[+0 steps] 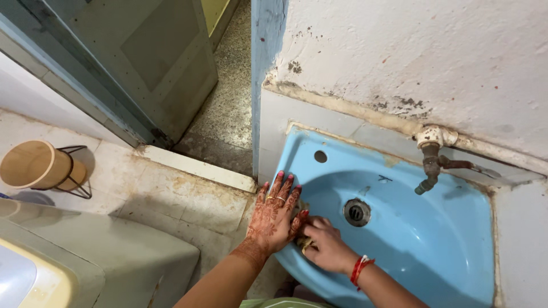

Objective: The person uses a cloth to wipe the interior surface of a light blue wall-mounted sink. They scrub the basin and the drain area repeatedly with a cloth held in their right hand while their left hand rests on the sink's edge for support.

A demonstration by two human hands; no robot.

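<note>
Sink (434, 251), pale blue, sits in the corner under a rusty tap (429, 165). I see my left hand (274, 214) flat and spread on its rim, while my right hand (325, 245) keeps a tight grip on a small scrubber (302, 242) pressed inside the basin wall.

A hennaed left hand (273, 215) rests flat on the rim of a blue wall-mounted sink (411, 239); the right hand (324, 245) presses a scrubber (301, 240) inside the basin.
</note>
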